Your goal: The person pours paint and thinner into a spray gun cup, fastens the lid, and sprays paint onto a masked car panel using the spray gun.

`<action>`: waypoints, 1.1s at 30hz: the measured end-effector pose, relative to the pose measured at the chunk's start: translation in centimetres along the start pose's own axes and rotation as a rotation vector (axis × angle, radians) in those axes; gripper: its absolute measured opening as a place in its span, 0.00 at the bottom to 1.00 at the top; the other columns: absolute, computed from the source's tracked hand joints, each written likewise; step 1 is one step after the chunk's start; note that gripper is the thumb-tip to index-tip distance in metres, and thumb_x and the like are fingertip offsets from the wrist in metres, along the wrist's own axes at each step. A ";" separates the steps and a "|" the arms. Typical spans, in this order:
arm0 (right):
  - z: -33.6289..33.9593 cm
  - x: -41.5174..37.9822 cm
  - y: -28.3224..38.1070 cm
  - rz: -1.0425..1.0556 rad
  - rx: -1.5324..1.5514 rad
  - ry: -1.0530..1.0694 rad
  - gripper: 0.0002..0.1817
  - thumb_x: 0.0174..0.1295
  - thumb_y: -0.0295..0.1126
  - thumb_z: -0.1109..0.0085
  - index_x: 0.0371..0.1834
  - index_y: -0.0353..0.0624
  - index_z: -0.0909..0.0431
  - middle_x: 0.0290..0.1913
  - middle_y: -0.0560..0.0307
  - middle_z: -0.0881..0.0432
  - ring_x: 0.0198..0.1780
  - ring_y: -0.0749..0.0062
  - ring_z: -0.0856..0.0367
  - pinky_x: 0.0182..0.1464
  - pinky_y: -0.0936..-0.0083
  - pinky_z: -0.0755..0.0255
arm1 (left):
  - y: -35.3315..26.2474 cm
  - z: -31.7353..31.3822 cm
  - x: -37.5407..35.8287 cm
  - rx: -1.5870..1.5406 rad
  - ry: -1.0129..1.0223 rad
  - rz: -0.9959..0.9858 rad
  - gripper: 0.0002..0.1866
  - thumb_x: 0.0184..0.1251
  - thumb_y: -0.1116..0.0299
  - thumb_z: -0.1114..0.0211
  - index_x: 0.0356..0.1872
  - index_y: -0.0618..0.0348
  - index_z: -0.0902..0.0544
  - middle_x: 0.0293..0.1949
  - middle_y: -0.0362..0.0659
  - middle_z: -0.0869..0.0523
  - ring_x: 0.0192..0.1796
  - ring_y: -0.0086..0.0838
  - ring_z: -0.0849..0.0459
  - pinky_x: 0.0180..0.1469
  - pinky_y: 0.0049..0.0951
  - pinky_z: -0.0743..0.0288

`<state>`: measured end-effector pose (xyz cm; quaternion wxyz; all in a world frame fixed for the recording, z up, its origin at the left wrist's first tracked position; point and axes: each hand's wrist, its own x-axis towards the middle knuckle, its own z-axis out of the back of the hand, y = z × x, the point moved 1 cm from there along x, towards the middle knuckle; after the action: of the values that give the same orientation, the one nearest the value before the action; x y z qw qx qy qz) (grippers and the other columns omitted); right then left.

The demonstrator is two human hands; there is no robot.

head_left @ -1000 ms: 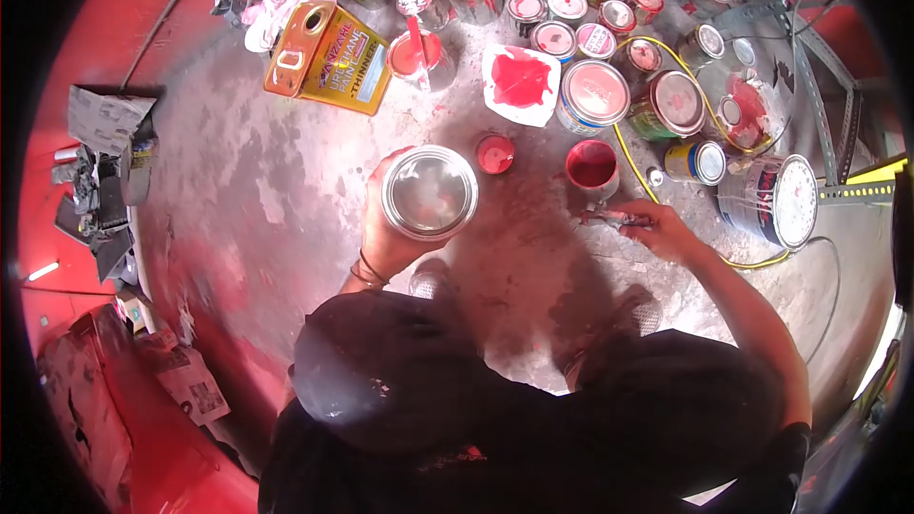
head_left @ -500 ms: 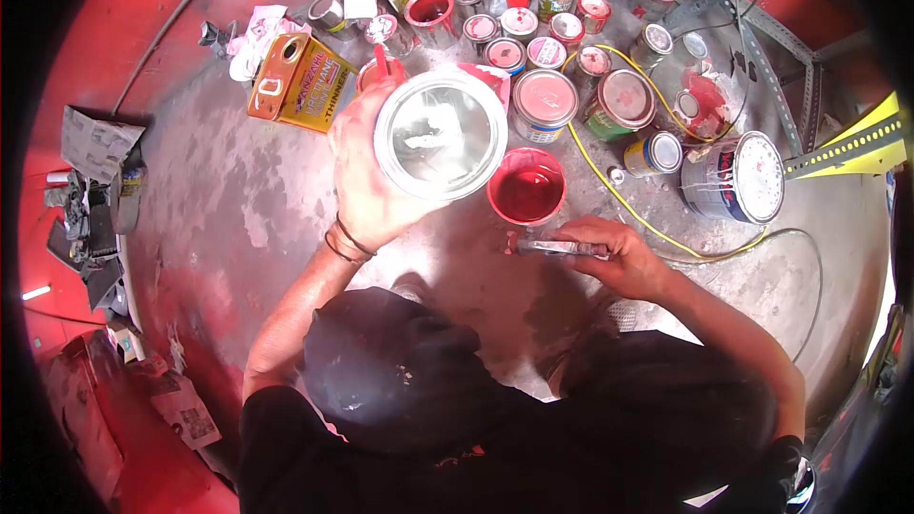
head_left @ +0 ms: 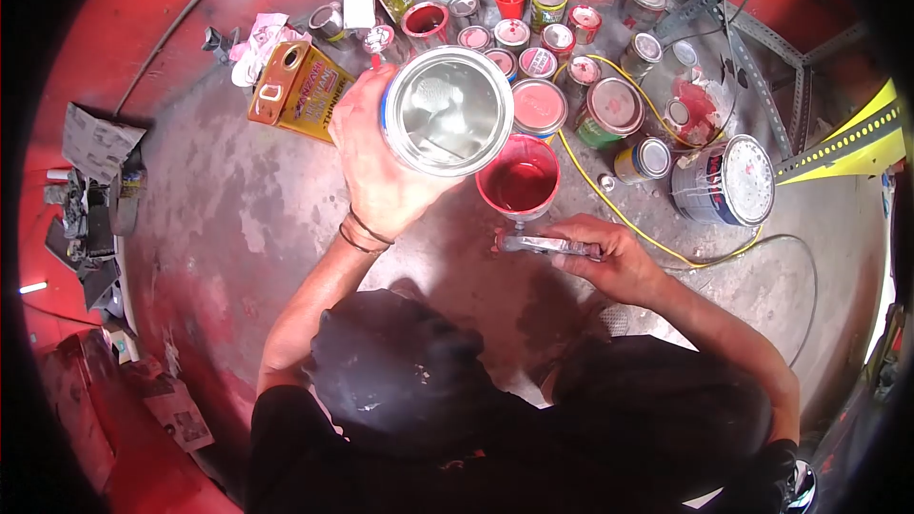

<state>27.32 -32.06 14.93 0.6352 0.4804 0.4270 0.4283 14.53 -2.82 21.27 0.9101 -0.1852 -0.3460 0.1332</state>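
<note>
My left hand [head_left: 376, 138] is wrapped around the side of a paint can [head_left: 449, 112], holding it up near the middle of the view. The can's shiny round metal end faces me, and a strip of blue shows along its left side. In my right hand [head_left: 614, 252] is a spray gun [head_left: 547, 245], gripped by its body, most of its handle hidden by my fingers. A round red cup [head_left: 519, 176] sits on the gun, joined by a short neck. Dark red liquid appears inside it. The can's lower right rim overlaps the cup's upper left edge in view.
Several paint cans [head_left: 539, 107] crowd the floor ahead. A yellow thinner tin [head_left: 300, 90] stands at the left, and a large drip-streaked can [head_left: 747, 181] at the right. A yellow hose [head_left: 624, 214] crosses the floor near a metal angle frame [head_left: 785, 119].
The paint can in my left hand has moved slightly up and right in view. The spray gun and its red cup have shifted slightly left, and the cup's neck now shows.
</note>
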 end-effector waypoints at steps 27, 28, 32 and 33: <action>0.2 1.6 1.1 0.056 0.044 -0.087 0.22 0.75 0.30 0.28 0.71 0.50 0.14 0.60 0.60 0.13 0.52 0.77 0.17 0.53 0.75 0.22 | 0.1 1.2 4.4 0.195 -0.277 -0.464 0.52 0.46 0.42 0.13 0.74 0.50 0.25 0.72 0.46 0.20 0.70 0.45 0.21 0.70 0.51 0.38; 0.2 1.6 1.1 0.053 0.049 -0.087 0.22 0.75 0.30 0.28 0.71 0.50 0.14 0.60 0.59 0.13 0.52 0.76 0.17 0.53 0.75 0.22 | 0.1 1.2 4.4 0.206 -0.274 -0.470 0.53 0.46 0.42 0.13 0.74 0.50 0.25 0.72 0.46 0.21 0.70 0.44 0.21 0.70 0.51 0.39; 0.2 1.4 0.9 0.041 0.048 -0.091 0.22 0.75 0.30 0.28 0.71 0.50 0.14 0.61 0.59 0.13 0.52 0.76 0.17 0.52 0.75 0.22 | 0.0 1.1 4.4 0.199 -0.277 -0.474 0.52 0.45 0.43 0.12 0.74 0.49 0.25 0.72 0.46 0.20 0.71 0.44 0.21 0.70 0.50 0.39; 0.2 1.4 0.9 0.036 0.048 -0.093 0.22 0.75 0.30 0.28 0.71 0.50 0.14 0.61 0.59 0.13 0.52 0.76 0.17 0.52 0.75 0.22 | -0.1 1.1 4.4 0.199 -0.278 -0.474 0.52 0.45 0.43 0.12 0.74 0.49 0.25 0.72 0.46 0.20 0.71 0.43 0.21 0.70 0.50 0.39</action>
<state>27.75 -30.60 15.69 0.6347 0.5226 0.3985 0.4066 16.98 -1.01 24.63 0.8733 0.0109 -0.4864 -0.0258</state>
